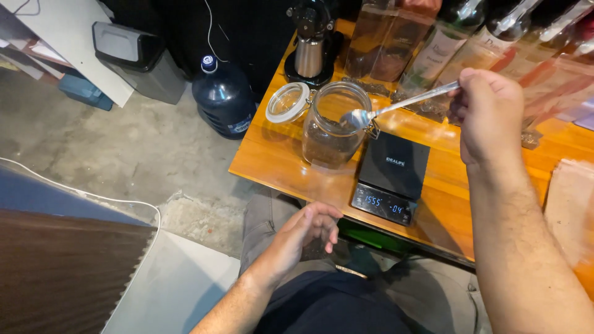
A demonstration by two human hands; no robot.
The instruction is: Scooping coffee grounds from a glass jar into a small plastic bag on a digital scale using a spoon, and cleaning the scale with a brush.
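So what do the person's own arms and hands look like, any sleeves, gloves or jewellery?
Both forearms are bare, with no sleeves reaching into view. The left hand and right hand wear no gloves, and no rings, watch or bracelets show. The arms carry visible hair, and no markings can be seen.

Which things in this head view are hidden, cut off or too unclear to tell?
- Left hand: its cupped palm faces away, so anything held is hidden.
- Spoon: the handle end is covered by the right hand; the bowl's load is too small to tell.
- Glass jar: the dark contents are blurred behind the glass.
- Bottles: tops cut off by the upper edge.
- Black scale: nothing is seen on its platform.
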